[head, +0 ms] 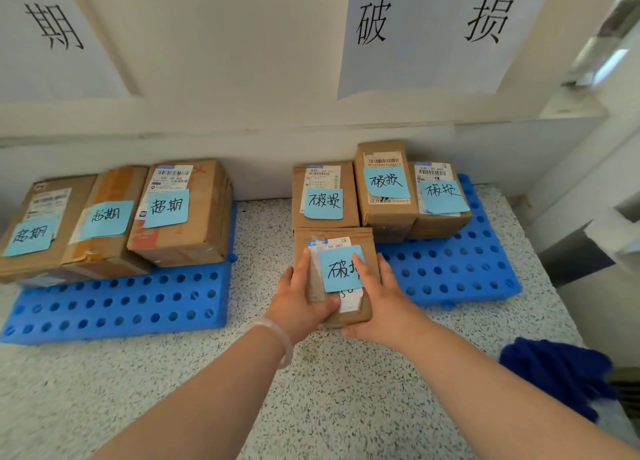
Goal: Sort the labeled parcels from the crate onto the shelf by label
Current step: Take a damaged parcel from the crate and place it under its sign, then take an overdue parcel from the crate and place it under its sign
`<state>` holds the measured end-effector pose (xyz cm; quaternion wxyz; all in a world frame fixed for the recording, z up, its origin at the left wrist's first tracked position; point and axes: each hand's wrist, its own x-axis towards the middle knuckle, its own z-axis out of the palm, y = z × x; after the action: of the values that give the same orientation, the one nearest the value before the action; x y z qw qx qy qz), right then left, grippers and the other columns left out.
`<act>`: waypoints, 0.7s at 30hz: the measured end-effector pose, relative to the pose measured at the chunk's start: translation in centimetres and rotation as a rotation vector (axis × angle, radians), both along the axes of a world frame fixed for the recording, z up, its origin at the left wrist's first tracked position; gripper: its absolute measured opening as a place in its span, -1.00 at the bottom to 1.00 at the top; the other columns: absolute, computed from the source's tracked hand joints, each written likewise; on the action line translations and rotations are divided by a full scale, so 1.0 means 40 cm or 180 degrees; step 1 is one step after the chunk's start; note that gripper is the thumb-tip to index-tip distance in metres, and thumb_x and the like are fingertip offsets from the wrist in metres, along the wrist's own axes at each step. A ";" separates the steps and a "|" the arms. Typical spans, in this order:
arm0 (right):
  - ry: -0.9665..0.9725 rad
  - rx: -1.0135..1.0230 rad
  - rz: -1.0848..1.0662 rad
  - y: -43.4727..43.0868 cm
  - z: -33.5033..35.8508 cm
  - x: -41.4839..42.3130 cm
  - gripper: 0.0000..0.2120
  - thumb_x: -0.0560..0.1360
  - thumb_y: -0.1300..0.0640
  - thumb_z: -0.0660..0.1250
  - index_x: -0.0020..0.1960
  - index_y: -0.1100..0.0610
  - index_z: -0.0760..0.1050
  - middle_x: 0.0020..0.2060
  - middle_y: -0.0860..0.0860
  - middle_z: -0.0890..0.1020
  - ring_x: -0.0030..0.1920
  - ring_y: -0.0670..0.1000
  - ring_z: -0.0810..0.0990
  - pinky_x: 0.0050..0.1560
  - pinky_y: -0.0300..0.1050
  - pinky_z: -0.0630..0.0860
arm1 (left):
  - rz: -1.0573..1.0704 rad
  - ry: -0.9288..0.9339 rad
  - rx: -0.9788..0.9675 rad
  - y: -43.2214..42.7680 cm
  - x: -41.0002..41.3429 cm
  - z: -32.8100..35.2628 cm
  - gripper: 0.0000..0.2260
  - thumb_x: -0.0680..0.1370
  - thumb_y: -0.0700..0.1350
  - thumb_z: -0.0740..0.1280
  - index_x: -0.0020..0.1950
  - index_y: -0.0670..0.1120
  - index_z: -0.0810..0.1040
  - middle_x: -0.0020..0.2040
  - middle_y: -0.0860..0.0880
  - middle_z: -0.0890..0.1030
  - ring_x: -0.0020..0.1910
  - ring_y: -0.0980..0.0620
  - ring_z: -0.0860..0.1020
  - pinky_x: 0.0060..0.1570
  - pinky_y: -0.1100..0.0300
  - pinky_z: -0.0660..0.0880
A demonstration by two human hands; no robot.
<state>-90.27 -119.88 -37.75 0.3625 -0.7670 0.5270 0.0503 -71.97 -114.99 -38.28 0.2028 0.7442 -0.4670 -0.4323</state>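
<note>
3 overdue parcels [104,251] and 3 damaged parcels [384,213] sat sorted. Left hand [298,298] and right hand [382,300] gripped a 4th damaged parcel [334,237]; crate unseen.

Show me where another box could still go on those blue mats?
The left mat has a bare front strip before its three boxes. The right mat is bare in front of its two right-hand boxes, beside the held box. The floor between the mats is bare too. Both back rows along the wall are packed.
</note>
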 end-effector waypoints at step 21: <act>0.0469 -0.0870 -0.0880 0.504 0.101 -0.214 -0.07 0.45 -0.36 0.29 0.55 -0.26 -0.27 0.54 -0.16 -0.37 0.55 -0.01 -0.34 0.51 -0.01 -0.23 | -0.2245 -0.1832 -0.1080 0.292 -0.209 0.118 -0.24 0.54 0.34 0.18 0.56 0.26 -0.25 0.60 0.04 -0.28 0.58 -0.04 -0.19 0.51 -0.06 -0.20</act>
<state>-98.84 -99.73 -33.69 0.2191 -0.7237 0.6543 -0.0159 -80.34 -103.31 -33.55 0.0251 0.5863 -0.7918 -0.1691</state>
